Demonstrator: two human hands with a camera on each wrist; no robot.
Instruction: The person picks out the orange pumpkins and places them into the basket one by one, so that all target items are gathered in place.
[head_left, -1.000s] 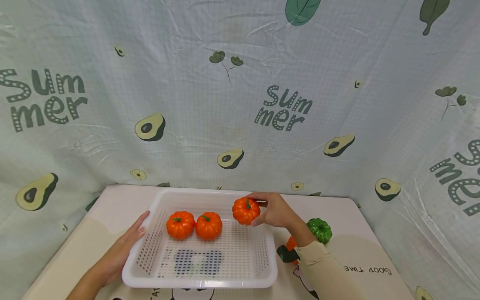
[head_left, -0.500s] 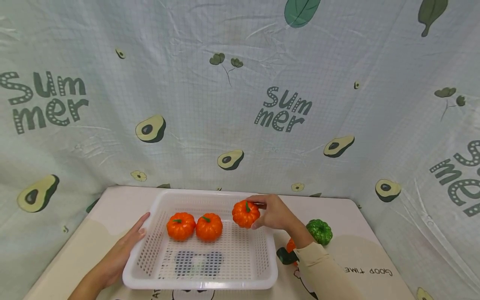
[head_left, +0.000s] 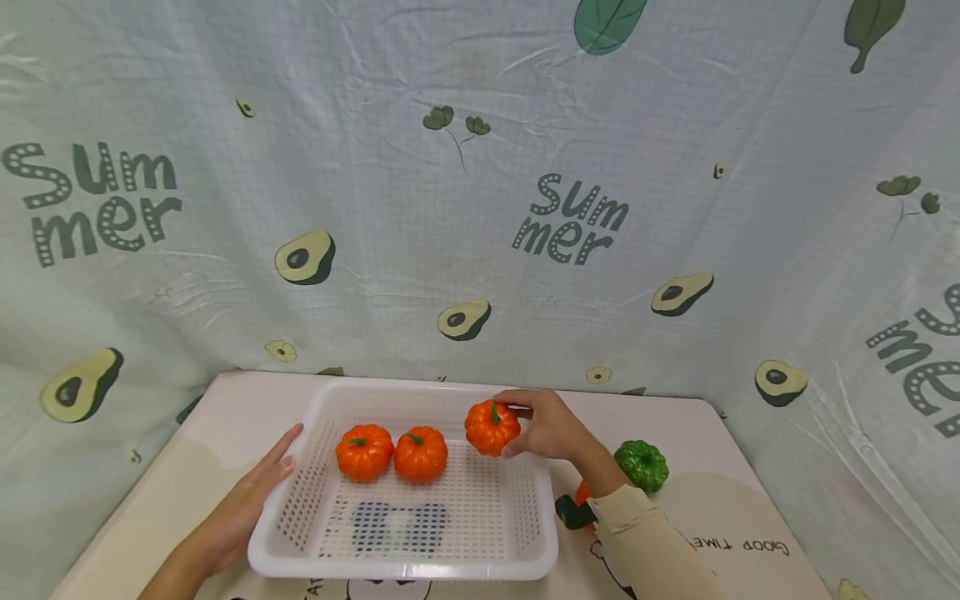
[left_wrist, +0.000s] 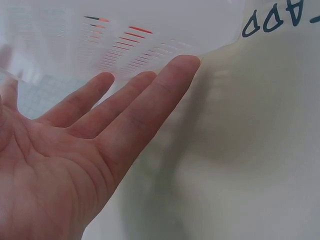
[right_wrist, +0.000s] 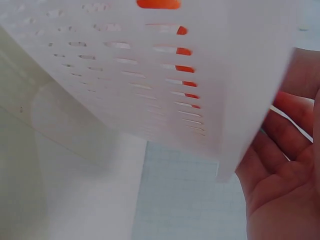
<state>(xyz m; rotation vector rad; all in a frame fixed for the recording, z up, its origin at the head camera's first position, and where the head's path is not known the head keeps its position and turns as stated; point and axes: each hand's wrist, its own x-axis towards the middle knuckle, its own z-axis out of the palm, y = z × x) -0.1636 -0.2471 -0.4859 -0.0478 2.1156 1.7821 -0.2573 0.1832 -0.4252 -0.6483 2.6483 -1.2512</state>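
In the head view, my right hand [head_left: 546, 427] grips a small orange pumpkin [head_left: 491, 428] with a green stem, held inside the right back part of a white plastic basket [head_left: 405, 570]. Two more orange pumpkins, a left one [head_left: 364, 453] and a right one [head_left: 421, 455], sit side by side on the basket floor. Against the basket's left outer wall lies my left hand [head_left: 243, 500], its fingers stretched out; the left wrist view shows the straight fingers [left_wrist: 145, 107] at the slotted wall. Most of the right hand's grip is hidden behind the basket rim in the right wrist view.
Right of the basket lie a green pumpkin [head_left: 642, 465], a dark green object [head_left: 573, 512] and an orange thing [head_left: 582, 492] partly behind the right forearm. A printed curtain [head_left: 390, 167] hangs behind the table [head_left: 720, 467] and along both sides.
The view shifts slightly. Both hands, the held pumpkin and the basket keep their places relative to one another.
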